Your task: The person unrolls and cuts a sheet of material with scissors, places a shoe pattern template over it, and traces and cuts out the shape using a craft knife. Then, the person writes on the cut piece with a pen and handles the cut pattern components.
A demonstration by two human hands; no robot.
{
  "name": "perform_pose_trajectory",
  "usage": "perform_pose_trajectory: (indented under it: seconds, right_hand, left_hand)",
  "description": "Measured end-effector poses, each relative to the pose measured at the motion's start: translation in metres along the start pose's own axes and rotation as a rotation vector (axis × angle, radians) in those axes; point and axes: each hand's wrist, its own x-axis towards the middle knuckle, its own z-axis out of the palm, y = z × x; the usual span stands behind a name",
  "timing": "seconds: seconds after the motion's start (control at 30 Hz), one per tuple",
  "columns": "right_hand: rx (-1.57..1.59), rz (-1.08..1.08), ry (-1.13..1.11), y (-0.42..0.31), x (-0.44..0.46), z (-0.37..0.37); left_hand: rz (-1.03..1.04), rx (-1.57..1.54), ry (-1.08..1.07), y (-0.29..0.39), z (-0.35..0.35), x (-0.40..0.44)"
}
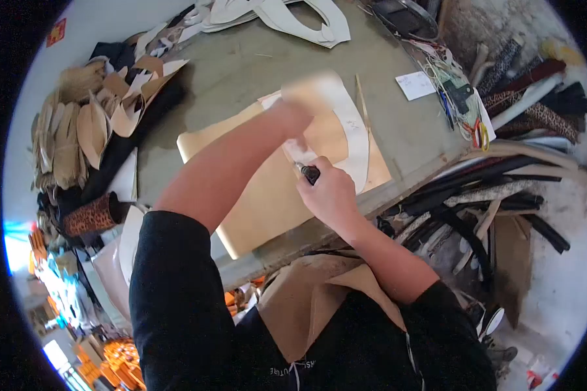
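A tan sheet (261, 202) with a rolled left edge lies on the grey-green worktable (228, 72). On top of it rests a curved white pattern piece (355, 133) with small writing. My left hand (295, 118) is over the upper left part of the pattern, its fingers smeared and hard to make out. Closed around a dark-handled tool (310, 174), my right hand (332, 189) is at the pattern's lower left end. The tool's thin tip points up and left, close to the pattern's edge.
White cut pieces (336, 26) lie at the table's far edge. Brown and black material (65, 143) is piled left. A thin wooden strip (362, 101), a paper note (415, 85) and yellow-handled scissors (483, 135) are to the right, beyond which many rolls (528, 98) are stacked.
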Motion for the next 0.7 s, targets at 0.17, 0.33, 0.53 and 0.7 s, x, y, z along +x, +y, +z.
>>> perform_pose_trajectory:
  seconds: [0.17,0.33,0.53,0.7]
  right_hand:
    - [0.062,0.0,0.129,-0.031,0.038,0.033]
    - [0.034,0.045,0.064,-0.049,0.067,0.03]
    - [-0.107,0.162,-0.01,-0.062,0.08,0.026]
    - [-0.019,0.127,0.073,-0.08,0.123,0.055]
  left_hand:
    - [-0.023,0.177,-0.028,-0.016,-0.005,0.016]
    - [0.047,0.097,-0.061,-0.081,-0.011,0.03]
    - [0.008,0.134,0.018,-0.108,-0.041,0.023]
    - [-0.037,0.213,0.123,-0.119,-0.018,0.042]
